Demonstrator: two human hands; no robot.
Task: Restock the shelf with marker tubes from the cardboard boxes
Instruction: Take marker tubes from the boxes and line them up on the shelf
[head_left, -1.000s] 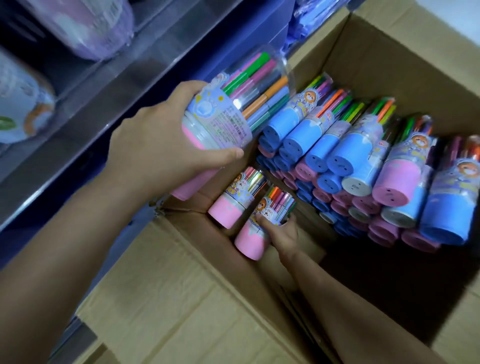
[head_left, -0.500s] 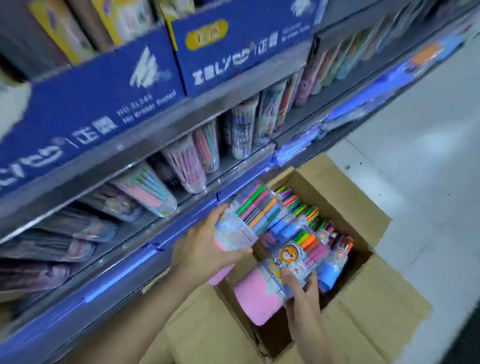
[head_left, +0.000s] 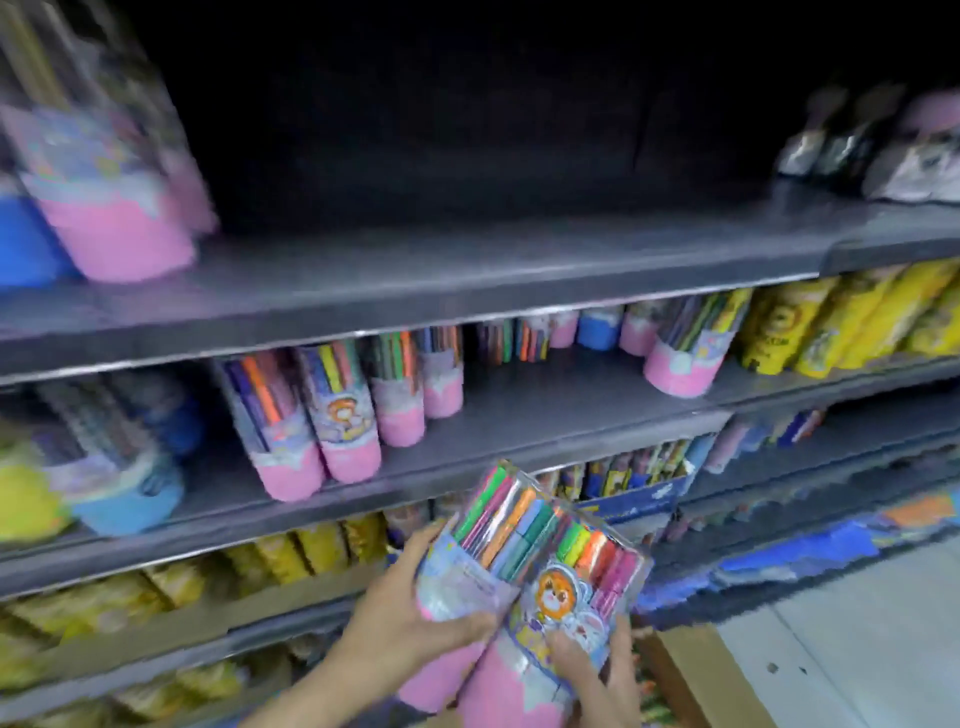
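1. Two marker tubes (head_left: 530, 577) sit side by side below the middle shelf (head_left: 519, 415).
2. Your left hand (head_left: 415, 618) wraps one; your right hand (head_left: 597, 660) grips the other.
3. Risk: tubes rubbing together may slip and fall.

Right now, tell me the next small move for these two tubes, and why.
Probably lift both marker tubes, one in the left hand and one in the right hand, up to the bare stretch of the middle shelf, right of the standing pink-based tubes. That gap looks open.
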